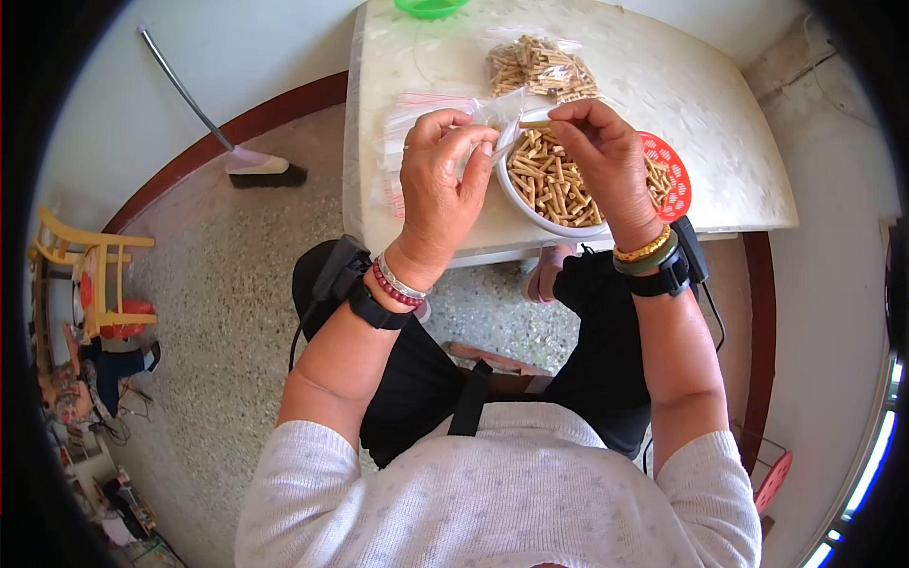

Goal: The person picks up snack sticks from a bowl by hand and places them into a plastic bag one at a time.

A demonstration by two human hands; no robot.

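My left hand point(445, 180) pinches the edge of a small clear plastic bag point(502, 112) above the left rim of a white bowl. My right hand point(611, 161) holds a short brown stick point(536, 124) between thumb and fingertips, level with the bag's opening. Below both hands, the white bowl point(516, 194) is filled with many short tan sticks point(549, 180). A red perforated basket point(674, 170) with more sticks stands to its right, partly hidden by my right hand. Flat clear bags with pink edges point(402, 133) lie left of the bowl.
Filled bags of sticks point(544, 68) lie farther back on the pale table point(701, 95). A green dish point(431, 8) is at the table's back edge. On the floor at left are a broom point(260, 168) and a yellow wooden chair point(99, 275); another person's legs point(123, 367) show beyond.
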